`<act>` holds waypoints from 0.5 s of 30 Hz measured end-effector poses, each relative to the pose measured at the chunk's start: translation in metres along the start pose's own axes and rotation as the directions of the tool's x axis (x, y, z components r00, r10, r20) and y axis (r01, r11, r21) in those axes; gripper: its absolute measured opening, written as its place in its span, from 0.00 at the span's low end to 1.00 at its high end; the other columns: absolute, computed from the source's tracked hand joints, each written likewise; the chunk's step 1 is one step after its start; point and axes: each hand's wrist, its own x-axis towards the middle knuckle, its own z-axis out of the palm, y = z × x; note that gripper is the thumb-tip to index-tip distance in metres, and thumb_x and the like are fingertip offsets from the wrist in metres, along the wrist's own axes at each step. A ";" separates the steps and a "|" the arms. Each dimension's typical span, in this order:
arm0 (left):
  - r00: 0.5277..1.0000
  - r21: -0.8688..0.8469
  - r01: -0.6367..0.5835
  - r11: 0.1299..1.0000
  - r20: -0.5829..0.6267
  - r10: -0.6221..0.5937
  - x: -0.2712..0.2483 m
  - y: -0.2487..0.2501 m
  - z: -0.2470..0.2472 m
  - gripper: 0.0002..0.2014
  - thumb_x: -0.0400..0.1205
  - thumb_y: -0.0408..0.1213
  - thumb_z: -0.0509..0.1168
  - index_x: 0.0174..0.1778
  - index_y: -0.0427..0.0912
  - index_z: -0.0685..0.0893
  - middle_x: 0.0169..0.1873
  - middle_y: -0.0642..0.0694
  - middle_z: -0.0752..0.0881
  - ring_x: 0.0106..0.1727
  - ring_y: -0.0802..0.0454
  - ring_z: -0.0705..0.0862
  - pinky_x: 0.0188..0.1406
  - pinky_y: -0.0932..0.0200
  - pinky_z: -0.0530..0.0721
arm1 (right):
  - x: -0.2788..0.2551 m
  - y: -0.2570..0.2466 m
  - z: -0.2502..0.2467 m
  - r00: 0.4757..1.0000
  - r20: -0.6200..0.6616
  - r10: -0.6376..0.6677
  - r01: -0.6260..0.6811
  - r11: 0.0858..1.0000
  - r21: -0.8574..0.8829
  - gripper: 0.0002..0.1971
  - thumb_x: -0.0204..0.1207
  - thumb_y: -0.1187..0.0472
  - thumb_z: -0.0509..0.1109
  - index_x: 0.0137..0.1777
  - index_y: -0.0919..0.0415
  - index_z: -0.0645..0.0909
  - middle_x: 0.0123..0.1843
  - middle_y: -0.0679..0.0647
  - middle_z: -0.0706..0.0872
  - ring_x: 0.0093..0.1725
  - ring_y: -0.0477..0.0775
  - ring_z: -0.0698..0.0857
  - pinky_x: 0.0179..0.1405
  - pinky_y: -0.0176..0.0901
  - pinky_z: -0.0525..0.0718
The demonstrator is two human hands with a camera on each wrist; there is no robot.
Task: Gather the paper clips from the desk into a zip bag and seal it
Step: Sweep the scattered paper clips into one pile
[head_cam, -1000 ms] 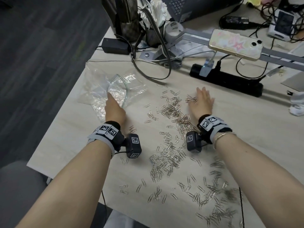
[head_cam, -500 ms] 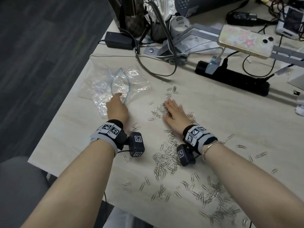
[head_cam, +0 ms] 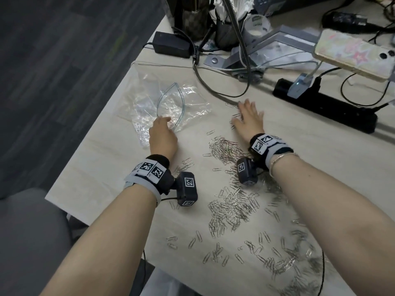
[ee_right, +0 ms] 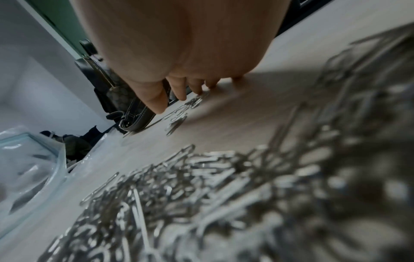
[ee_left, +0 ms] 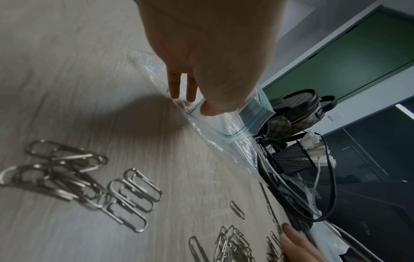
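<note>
A clear zip bag (head_cam: 168,103) lies open-mouthed on the left of the desk. My left hand (head_cam: 163,133) holds its near lip, thumb inside the blue zip rim and fingers on the plastic outside, as seen on the zip bag (ee_left: 224,124) in the left wrist view. Silver paper clips lie in a heap (head_cam: 224,148) between my wrists, a second heap (head_cam: 233,208) closer to me, and more are scattered at the near right (head_cam: 288,263). My right hand (head_cam: 248,116) lies flat with spread fingers on a few far clips (head_cam: 235,115); it holds nothing.
A dark bag strap (head_cam: 213,88) loops across the desk just beyond my right hand. Behind stand a black power strip (head_cam: 324,105), a phone (head_cam: 352,54), a power adapter (head_cam: 171,44) and a handbag (head_cam: 192,18). The desk's left edge (head_cam: 89,142) runs close to the bag.
My right hand swept clips left toward the bag, then reached away to the far clips by the strap. My left hand stayed on the bag's mouth.
</note>
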 end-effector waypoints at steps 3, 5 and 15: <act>0.999 -0.003 -0.035 0.999 -0.024 0.035 -0.001 0.004 -0.005 0.24 0.79 0.19 0.51 0.71 0.35 0.72 0.72 0.35 0.69 0.74 0.39 0.66 0.73 0.53 0.62 | 0.008 -0.013 0.004 0.998 0.042 -0.043 0.045 0.998 -0.047 0.30 0.82 0.54 0.56 0.82 0.57 0.53 0.85 0.58 0.48 0.84 0.56 0.43 0.79 0.57 0.36; 0.999 0.001 -0.045 0.999 -0.028 0.045 -0.002 0.007 -0.007 0.25 0.78 0.18 0.50 0.72 0.35 0.70 0.74 0.36 0.67 0.75 0.39 0.64 0.74 0.53 0.60 | 0.005 -0.022 0.009 0.992 0.092 -0.090 0.094 0.994 -0.047 0.31 0.82 0.54 0.56 0.82 0.58 0.51 0.85 0.58 0.48 0.84 0.56 0.43 0.79 0.56 0.36; 0.995 -0.112 -0.082 0.990 -0.072 0.074 -0.020 0.021 -0.020 0.29 0.79 0.18 0.48 0.79 0.34 0.59 0.81 0.40 0.56 0.83 0.45 0.54 0.77 0.63 0.50 | -0.066 -0.047 0.040 0.858 0.374 -0.351 0.418 0.901 -0.113 0.30 0.83 0.52 0.54 0.82 0.57 0.49 0.85 0.56 0.44 0.84 0.55 0.42 0.80 0.50 0.36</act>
